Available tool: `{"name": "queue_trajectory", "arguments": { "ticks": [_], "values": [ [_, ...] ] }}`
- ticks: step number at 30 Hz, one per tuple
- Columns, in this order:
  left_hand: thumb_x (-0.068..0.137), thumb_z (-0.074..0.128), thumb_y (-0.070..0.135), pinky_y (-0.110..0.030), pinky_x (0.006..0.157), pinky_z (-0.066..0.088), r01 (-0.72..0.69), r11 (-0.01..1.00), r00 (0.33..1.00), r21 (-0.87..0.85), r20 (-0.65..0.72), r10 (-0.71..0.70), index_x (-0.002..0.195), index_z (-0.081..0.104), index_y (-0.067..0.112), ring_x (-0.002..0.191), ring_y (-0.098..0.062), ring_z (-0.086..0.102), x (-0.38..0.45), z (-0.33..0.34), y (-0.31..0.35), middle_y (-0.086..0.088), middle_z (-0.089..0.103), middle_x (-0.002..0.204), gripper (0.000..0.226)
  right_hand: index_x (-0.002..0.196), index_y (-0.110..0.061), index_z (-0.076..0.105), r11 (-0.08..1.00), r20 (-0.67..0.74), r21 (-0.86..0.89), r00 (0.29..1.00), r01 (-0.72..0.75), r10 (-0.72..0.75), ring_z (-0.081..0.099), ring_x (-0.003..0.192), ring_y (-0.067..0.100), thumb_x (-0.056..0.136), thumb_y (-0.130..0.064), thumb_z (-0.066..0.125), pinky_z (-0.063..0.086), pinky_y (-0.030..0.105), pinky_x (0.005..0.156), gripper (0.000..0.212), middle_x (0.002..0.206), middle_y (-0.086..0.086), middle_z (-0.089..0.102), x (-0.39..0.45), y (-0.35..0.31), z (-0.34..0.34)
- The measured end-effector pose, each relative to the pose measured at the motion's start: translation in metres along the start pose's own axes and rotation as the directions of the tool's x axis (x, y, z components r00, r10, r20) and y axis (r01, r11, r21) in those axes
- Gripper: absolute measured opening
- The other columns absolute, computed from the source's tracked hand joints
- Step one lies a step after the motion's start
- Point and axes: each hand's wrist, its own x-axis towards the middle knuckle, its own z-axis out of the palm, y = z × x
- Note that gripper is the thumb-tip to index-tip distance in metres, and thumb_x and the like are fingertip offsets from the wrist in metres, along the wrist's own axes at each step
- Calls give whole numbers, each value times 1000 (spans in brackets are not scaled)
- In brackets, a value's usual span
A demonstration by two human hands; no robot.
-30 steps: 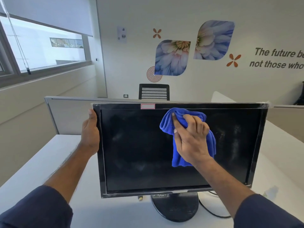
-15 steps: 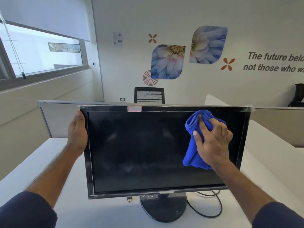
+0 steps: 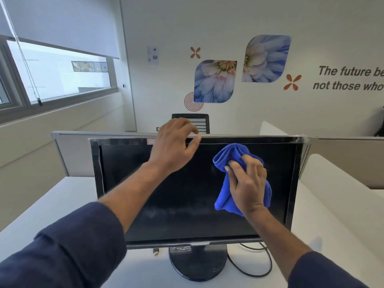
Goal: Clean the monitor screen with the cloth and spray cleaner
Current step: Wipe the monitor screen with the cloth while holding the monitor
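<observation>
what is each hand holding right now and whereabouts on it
The right hand holds the bunched blue cloth around its middle, pressing it on the monitor screen. The left hand holds nothing; open, it hovers at the monitor's top edge.

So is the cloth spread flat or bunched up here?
Bunched. The cloth is gathered in thick folds under the right hand, which presses it against the screen; a rolled edge sticks up above the fingers.
</observation>
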Motion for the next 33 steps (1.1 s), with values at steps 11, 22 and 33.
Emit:
{"name": "queue_trajectory", "arguments": {
  "ticks": [11, 22, 33],
  "values": [
    [98, 28, 60, -31, 58, 40, 114, 986, 968, 118, 209, -137, 97, 72, 28, 70, -17, 58, 22, 29, -5, 8, 69, 77, 54, 143, -20, 51, 945, 136, -323, 991, 48, -4, 37, 134, 39, 87, -18, 55, 32, 51, 98, 56, 149, 16, 36, -22, 100, -25],
    [98, 33, 57, -23, 51, 27, 147, 986, 963, 74, 218, -160, 102, 74, 31, 63, -10, 47, 23, 27, -8, 10, 69, 77, 49, 134, -19, 60, 982, 98, -166, 989, -95, 112, 36, 133, 37, 94, -36, 54, 32, 52, 97, 44, 143, 8, 47, 2, 13, 4],
    [96, 30, 61, -23, 50, 29, 123, 986, 973, 114, 182, -143, 95, 74, 30, 63, -14, 53, 22, 30, -7, 7, 70, 72, 54, 135, -41, 57, 915, 149, -232, 942, 330, -301, 42, 126, 29, 88, -32, 59, 35, 48, 91, 48, 135, -2, 43, 12, 37, 5]
  ]
}}
